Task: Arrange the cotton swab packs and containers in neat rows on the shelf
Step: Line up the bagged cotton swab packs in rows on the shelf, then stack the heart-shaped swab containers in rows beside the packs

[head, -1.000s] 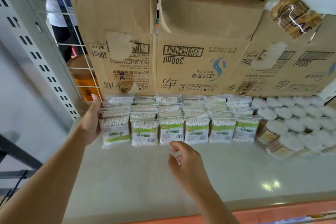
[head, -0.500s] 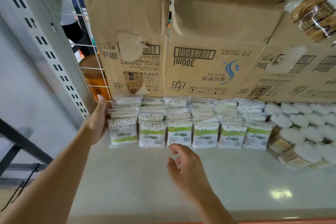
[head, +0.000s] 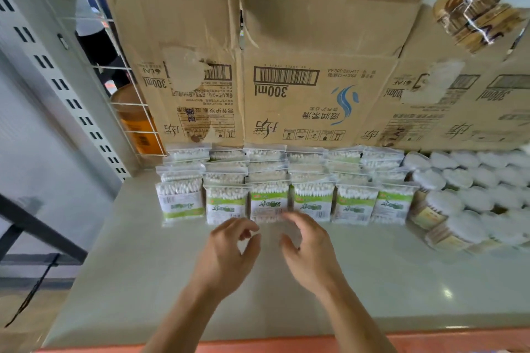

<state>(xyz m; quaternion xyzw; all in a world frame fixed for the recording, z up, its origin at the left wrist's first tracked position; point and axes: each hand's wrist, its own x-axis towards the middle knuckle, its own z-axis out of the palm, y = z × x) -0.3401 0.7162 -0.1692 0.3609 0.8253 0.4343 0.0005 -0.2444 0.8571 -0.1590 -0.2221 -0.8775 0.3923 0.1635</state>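
Plastic swab packs (head: 268,203): standing upright centre frame, six across the front and more ranks stacking behind; lying straight ahead of your hands.
long axis: front row is running left-right across the frame; each pack is standing tall, cotton tips up.
left hand (head: 229,252): hovering just below the front row, fingers loosely curled, gripping nothing.
right hand (head: 311,249): hovering beside it, a little apart, fingers loosely curled, gripping nothing; fingertips are blurring near the third pack's bottom edge, so I can't tell if they're touching.
nearer hand: both are sitting about level; left is covering packs two and three, right is covering three and four.
leftmost front pack (head: 179,202): sitting slightly apart from its neighbour and looking out of line; my read is that your left hand is the one to take it.
round containers (head: 464,198): white-lidded, crowding the right of the frame just beside the last pack column; the front ones are leaning.
shelf (head: 372,281): pale surface, carrying all of it.
in the way: cardboard boxes (head: 315,37) are backing the rear rank, so pushing deeper is looking blocked; containers are closing off the right.
left side: slotted upright (head: 57,86) and amber bottle (head: 134,120) are standing upper left, well apart from your hands.
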